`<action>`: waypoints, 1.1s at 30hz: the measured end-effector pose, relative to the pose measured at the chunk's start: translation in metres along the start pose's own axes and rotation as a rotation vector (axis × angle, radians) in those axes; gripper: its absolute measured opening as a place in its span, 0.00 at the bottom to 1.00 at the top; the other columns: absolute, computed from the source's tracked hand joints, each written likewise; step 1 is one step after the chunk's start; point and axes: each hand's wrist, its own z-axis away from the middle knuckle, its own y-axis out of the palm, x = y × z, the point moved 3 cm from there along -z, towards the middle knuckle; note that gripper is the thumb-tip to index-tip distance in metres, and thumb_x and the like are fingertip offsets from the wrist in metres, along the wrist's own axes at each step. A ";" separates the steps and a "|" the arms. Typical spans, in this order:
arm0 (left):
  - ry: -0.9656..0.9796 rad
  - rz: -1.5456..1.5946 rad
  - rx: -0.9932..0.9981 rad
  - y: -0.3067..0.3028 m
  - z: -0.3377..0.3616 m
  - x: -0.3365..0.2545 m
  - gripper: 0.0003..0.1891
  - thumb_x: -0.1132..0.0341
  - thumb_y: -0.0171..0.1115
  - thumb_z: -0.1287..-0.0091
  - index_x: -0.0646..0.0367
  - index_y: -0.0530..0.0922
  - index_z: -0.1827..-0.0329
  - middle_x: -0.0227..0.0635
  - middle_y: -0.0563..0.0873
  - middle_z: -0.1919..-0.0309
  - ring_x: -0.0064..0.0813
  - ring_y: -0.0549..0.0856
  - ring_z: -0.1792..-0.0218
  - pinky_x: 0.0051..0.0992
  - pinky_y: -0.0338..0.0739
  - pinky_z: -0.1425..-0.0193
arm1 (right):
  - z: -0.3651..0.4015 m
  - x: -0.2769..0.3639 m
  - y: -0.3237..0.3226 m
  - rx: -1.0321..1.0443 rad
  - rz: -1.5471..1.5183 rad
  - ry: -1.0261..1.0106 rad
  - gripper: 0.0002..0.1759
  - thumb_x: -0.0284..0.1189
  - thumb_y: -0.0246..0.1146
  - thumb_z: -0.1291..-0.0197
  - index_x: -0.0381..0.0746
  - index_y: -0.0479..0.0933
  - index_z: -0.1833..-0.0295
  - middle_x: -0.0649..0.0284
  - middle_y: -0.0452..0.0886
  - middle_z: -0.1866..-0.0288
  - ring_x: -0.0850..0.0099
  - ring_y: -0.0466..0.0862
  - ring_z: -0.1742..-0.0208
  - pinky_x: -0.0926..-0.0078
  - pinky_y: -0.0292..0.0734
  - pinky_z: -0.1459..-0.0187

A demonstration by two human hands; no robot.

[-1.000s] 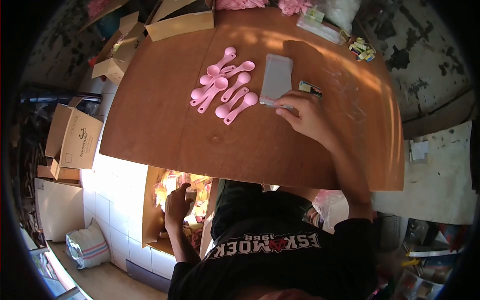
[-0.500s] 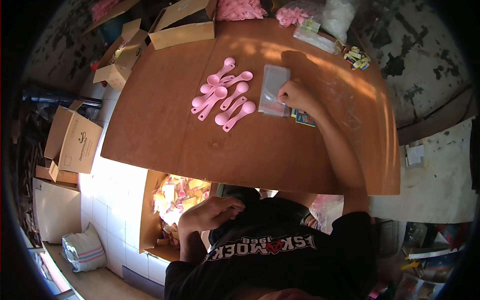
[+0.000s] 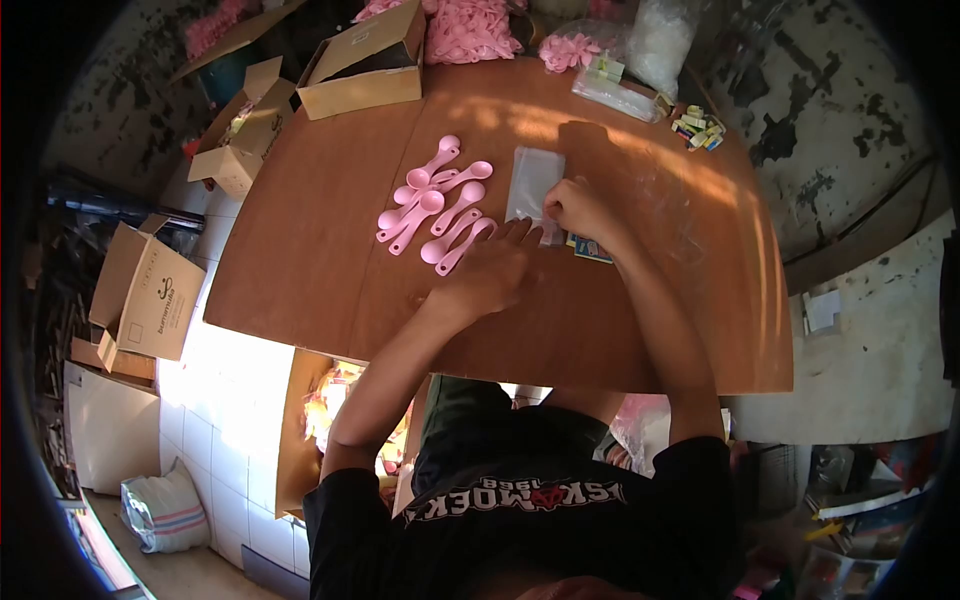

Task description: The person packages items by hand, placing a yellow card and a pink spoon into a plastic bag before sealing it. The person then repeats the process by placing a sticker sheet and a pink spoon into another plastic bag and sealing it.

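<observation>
A stack of clear plastic bags [image 3: 537, 180] lies flat on the brown table. My right hand [image 3: 582, 210] is closed at the right edge of the bags, its fingertips curled on the plastic. Reaching in from the left, my left hand [image 3: 490, 268] has its fingers stretched toward the lower end of the bags, with nothing visible in it. Just left of the bags is a loose pile of pink measuring spoons [image 3: 430, 203]; my left fingers partly cover the nearest ones. Small blue and yellow printed cards [image 3: 592, 248] peek out beneath my right wrist.
An open cardboard box [image 3: 362, 90] and heaps of pink spoons [image 3: 470, 35] stand at the table's far side. Small yellow boxes [image 3: 697, 128] lie at the far right corner. A carton of mixed packets [image 3: 330, 400] sits below the near left edge.
My left hand has risen from beside my lap onto the table, reaching the lower end of the bags. My right hand stays at the bags' right edge. The view has shifted slightly.
</observation>
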 end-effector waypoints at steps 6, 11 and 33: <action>-0.002 -0.101 0.143 0.033 0.000 0.015 0.34 0.52 0.57 0.33 0.68 0.63 0.31 0.53 0.65 0.30 0.47 0.62 0.27 0.46 0.59 0.26 | 0.026 0.025 -0.051 -0.214 0.073 0.082 0.04 0.26 0.65 0.48 0.38 0.84 0.68 0.54 0.84 0.70 0.56 0.84 0.67 0.62 0.79 0.60; -0.074 0.090 -0.232 -0.011 0.019 -0.017 0.31 0.72 0.62 0.37 0.65 0.61 0.30 0.49 0.64 0.29 0.46 0.60 0.26 0.42 0.56 0.24 | 0.071 0.077 -0.065 -0.030 0.197 -0.051 0.04 0.26 0.65 0.46 0.38 0.83 0.67 0.57 0.84 0.69 0.57 0.84 0.66 0.62 0.78 0.61; -0.404 1.422 -0.635 -0.011 0.091 -0.008 0.11 0.74 0.65 0.34 0.65 0.80 0.50 0.33 0.86 0.63 0.18 0.83 0.64 0.20 0.77 0.59 | 0.114 0.015 -0.029 -0.185 0.033 0.118 0.12 0.25 0.71 0.52 0.36 0.81 0.60 0.56 0.83 0.57 0.56 0.84 0.62 0.64 0.79 0.60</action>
